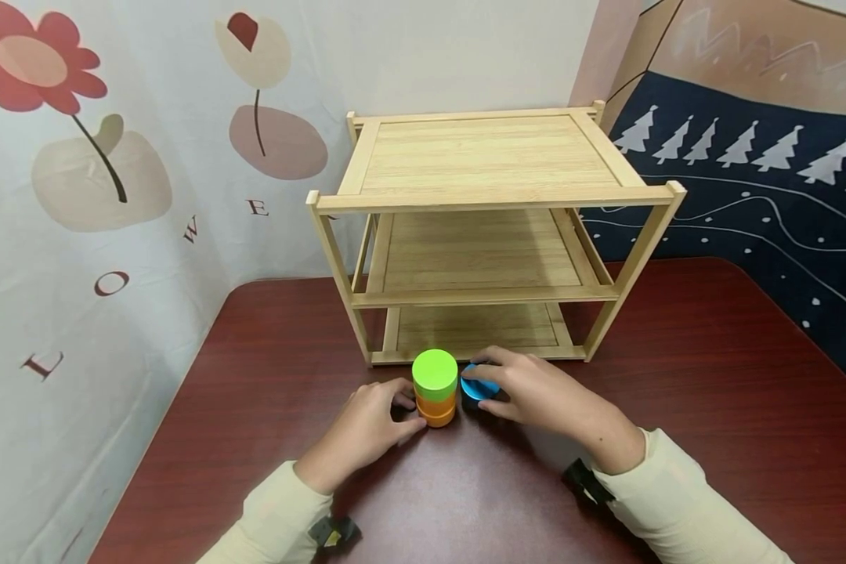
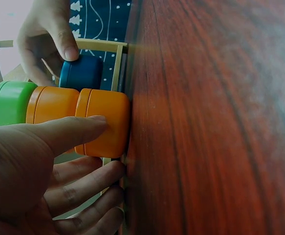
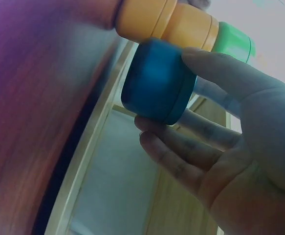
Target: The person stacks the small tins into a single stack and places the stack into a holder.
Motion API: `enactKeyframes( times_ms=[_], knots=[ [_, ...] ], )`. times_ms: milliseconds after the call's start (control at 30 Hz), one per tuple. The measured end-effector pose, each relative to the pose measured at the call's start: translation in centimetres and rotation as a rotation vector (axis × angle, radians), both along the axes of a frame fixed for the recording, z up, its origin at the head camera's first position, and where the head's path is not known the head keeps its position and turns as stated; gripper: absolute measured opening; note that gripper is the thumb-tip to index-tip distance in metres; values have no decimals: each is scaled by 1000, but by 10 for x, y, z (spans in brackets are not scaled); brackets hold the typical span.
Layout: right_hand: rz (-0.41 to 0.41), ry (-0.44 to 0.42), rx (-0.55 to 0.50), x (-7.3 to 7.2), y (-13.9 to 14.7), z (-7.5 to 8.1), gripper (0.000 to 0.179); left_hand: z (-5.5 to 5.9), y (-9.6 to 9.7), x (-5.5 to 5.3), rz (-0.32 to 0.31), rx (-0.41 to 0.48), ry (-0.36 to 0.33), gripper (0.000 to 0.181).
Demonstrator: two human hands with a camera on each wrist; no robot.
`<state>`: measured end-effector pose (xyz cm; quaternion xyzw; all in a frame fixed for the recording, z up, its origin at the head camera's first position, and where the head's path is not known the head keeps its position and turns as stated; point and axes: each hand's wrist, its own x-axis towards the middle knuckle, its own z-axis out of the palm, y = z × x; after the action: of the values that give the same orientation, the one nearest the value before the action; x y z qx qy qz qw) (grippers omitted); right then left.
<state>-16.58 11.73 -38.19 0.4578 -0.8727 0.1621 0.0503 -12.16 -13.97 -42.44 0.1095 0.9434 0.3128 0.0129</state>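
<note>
A stack of small round jars stands upright on the table before the shelf: an orange jar (image 2: 105,105) at the bottom, another orange jar (image 2: 52,104) above it, and a green jar (image 1: 435,372) on top. Against the stack's left side is my left hand (image 1: 370,427), its thumb lying straight along the bottom orange jar and its fingers loosely spread. My right hand (image 1: 539,392) holds a blue jar (image 3: 157,81) between thumb and fingers, just right of the stack. In the left wrist view, the blue jar's base appears slightly above the tabletop.
A light wooden shelf (image 1: 493,200) with three tiers stands behind the jars, its front bottom rail close to them. The dark red table (image 1: 465,501) extends around it. Printed cloths (image 1: 148,157) hang at the back and sides. Each wrist carries a small black strap (image 1: 334,533).
</note>
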Motion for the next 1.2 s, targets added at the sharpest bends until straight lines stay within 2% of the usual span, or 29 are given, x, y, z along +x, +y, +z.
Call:
enactKeyframes(
  times_ms=[433,833,1200],
  knots=[
    [6,-9,-10,3,1,7,35,0,0,1,0,1,-2,31],
    [-20,-12,-19,8,2,16,33,-1,0,1,-9,-2,-4,31],
    [-16,48,-56,9,3,22,33,-1,0,-1,-3,-4,1,30]
  ],
)
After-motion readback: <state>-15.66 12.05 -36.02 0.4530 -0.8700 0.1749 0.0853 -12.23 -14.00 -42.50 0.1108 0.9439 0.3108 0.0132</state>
